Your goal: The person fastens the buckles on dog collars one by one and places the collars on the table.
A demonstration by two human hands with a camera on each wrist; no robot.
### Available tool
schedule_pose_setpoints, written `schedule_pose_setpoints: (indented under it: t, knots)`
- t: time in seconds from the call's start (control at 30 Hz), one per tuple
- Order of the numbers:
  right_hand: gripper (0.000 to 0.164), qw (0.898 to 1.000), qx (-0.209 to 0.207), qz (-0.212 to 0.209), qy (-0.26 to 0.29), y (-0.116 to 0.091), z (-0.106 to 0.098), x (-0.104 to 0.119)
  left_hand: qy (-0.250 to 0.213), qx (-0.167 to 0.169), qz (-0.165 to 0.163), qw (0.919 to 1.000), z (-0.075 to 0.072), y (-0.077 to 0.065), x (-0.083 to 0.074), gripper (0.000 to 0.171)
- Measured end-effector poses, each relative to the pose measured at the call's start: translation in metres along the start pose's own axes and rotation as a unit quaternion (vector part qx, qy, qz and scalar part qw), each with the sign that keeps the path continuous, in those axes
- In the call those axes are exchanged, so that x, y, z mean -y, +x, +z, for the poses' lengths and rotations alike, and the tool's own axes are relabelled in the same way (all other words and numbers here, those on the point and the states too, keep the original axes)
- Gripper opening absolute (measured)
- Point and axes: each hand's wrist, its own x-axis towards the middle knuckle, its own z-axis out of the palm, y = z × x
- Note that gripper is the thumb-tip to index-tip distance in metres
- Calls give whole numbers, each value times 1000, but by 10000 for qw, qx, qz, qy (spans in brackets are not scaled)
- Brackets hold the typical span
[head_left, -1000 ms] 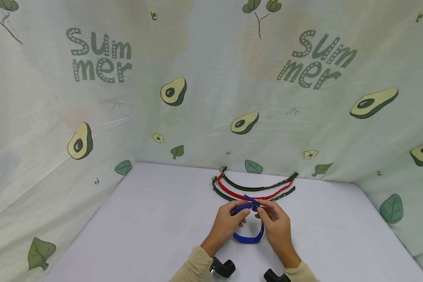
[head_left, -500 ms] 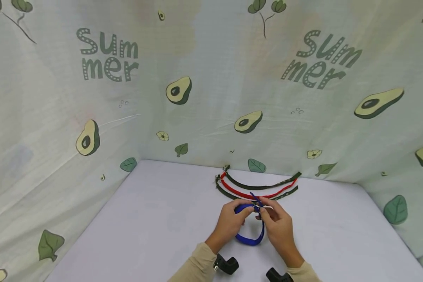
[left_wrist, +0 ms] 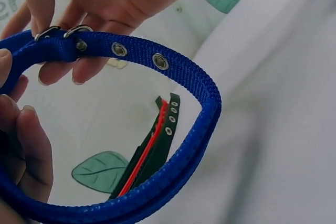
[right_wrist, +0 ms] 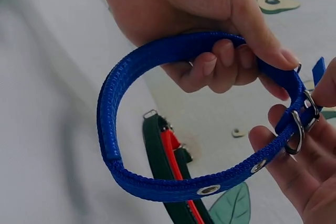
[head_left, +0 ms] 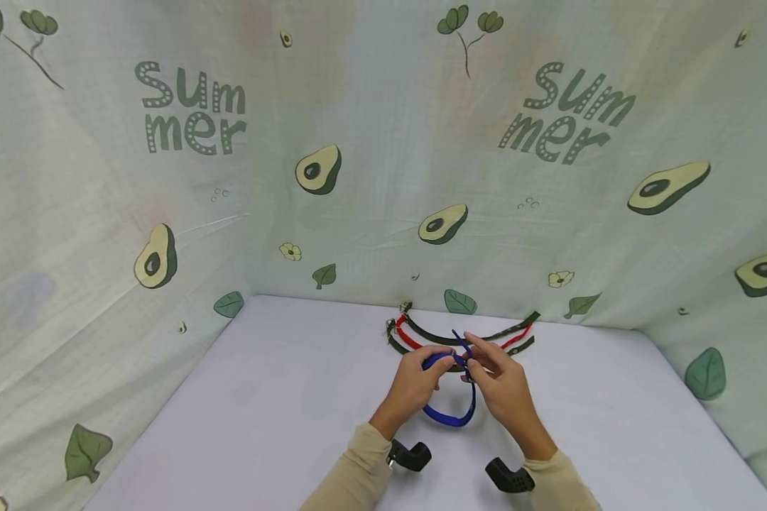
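A blue collar (head_left: pixel 449 420) with metal eyelets hangs in a loop between both hands, above the table. My left hand (head_left: pixel 414 383) grips the strap on the left, thumb on top, as the right wrist view also shows. My right hand (head_left: pixel 503 387) pinches the collar near its metal buckle (right_wrist: pixel 310 106), with the index finger raised beside the strap's free end. That free end sticks up past the buckle. In the right wrist view, a metal ring (right_wrist: pixel 298 132) sits next to the buckle. Some fingertips are hidden behind the strap.
Behind the hands, a red collar (head_left: pixel 409 340) lies curved between dark green collars (head_left: pixel 444 340) on the white table (head_left: pixel 262 426). A printed cloth (head_left: pixel 371 106) rises along the back and sides. Black wrist devices (head_left: pixel 510 477) hang below both wrists.
The hands and the blue collar have risen a little and moved slightly farther forward. My right index finger has lifted and straightened, and the free end stands higher.
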Motion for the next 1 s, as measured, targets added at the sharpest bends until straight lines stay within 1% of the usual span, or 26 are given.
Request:
schedule_pose_setpoints:
  t: [0.13, 0.27, 0.37, 0.43, 0.53, 0.73, 0.83, 0.9, 1.0]
  knots:
    - [42, 9997, 30, -77, -216, 5, 2, 16, -22, -19, -68, 10000, -2, 6, 2, 30]
    - [36, 9985, -49, -114, -542, 10, 2, 29, -25, -10, -1, 10000, -3, 13, 4, 30]
    - [32, 9973, -150, 13, -716, 13, 2, 17, -54, -12, -29, 10000, -5, 16, 3, 30]
    - [29, 9964, -191, 8, -828, 14, 1, 6, -71, -28, -47, 10000, -4, 17, 4, 30]
    - [27, 9961, -294, 24, -827, 14, 0, -6, -25, -39, -8, 10000, -3, 17, 3, 29]
    - [24, 9986, -347, -59, -396, 12, 2, -5, -66, -5, -27, 10000, -2, 12, 0, 30]
    - [20, 9984, -301, -188, -449, 11, 2, -6, -119, 8, 26, 9999, -3, 11, 0, 30]
    - [18, 9972, -283, -289, -627, 11, 2, -8, -141, 33, 106, 9998, -4, 11, 1, 28]
    - [19, 9951, -291, -423, -842, 12, 1, -10, -151, 106, 170, 9997, -5, 11, 2, 27]
